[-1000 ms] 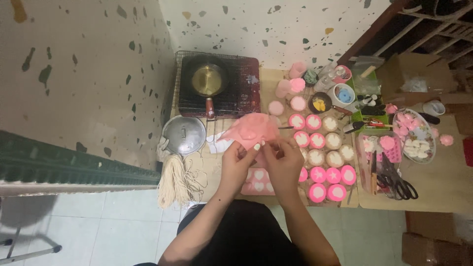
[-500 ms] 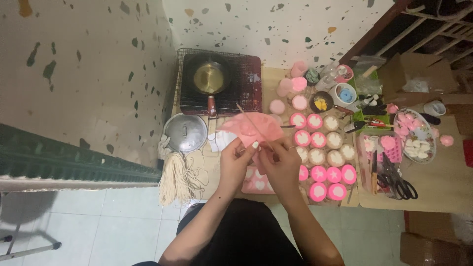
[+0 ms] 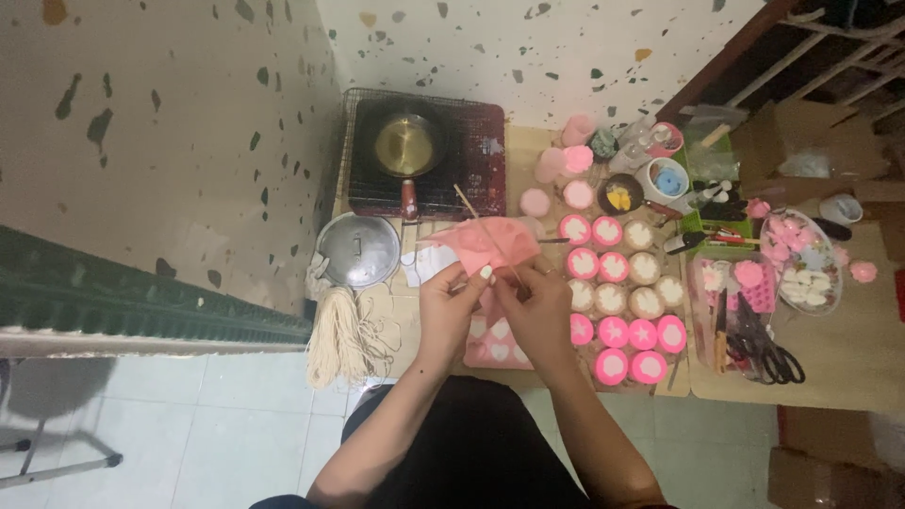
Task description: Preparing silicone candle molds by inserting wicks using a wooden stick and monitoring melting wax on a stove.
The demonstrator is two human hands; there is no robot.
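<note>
Pot [image 3: 406, 144] behind lid [image 3: 357, 250]; cups [image 3: 617, 297] right of mould [image 3: 488, 244].

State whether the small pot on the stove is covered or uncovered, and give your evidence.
Uncovered. The pot shows its open yellowish inside on the stove, and a round metal lid lies flat on the table beside it.

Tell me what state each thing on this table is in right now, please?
Pink mould: lifted off the table, bent, gripped by both hands.
Left hand: fingers pinched on the mould's edge.
Right hand: fingers closed on the mould.
Small pot: uncovered, on the stove.
Metal lid: off, lying flat beside the stove.
Round cups: upright in rows, filled.
Second pink mould: flat on the table, cavities filled.
Scissors: lying on the table.
</note>
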